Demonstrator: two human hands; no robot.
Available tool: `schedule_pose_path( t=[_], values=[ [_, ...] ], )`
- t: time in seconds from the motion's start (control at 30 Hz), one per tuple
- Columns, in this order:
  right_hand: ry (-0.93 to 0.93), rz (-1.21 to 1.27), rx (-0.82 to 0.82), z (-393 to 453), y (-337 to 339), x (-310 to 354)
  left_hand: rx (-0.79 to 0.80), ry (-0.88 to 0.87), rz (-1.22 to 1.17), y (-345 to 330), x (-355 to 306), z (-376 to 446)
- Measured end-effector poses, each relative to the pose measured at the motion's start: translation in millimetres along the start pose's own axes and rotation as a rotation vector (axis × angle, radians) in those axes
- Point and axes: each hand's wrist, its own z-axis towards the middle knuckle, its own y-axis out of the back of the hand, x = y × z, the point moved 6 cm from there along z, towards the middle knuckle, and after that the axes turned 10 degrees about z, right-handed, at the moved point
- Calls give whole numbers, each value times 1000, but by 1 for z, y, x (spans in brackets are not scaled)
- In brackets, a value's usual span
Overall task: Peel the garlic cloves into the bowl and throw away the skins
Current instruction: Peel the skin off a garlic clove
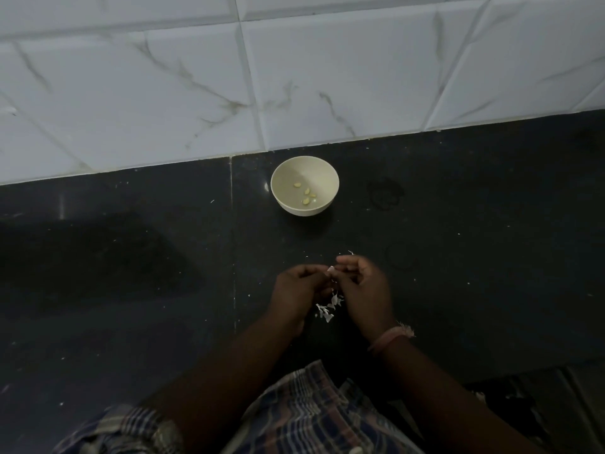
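Fingers: my left hand [299, 286] and right hand [361, 283] both curl onto a garlic clove [331, 270], seemingly half-skinned.
Skins: loose skins [329, 309] below, unthrown.
Done: four peeled cloves [306, 193] in the bowl [288, 178] near the counter's [131, 257] back edge.

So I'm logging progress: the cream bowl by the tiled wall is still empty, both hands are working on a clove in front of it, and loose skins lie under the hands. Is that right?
Not quite: in the head view the cream bowl already holds a few peeled cloves. The rest stands: the left hand and right hand work a clove in front of it, with loose skins beneath.
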Motion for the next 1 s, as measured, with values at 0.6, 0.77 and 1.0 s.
schedule_pose_path(
  t=[0.6, 0.77, 1.0],
  values=[
    [14, 117, 69, -10, -12, 11, 26, -99, -108, 12, -21, -27],
    [-15, 116, 118, -12, -18, 20, 15, -134, -127, 14, -24, -31],
    [-4, 123, 136, -8, -18, 31, -24, -248, 65, 18, -38, -29]
  ],
)
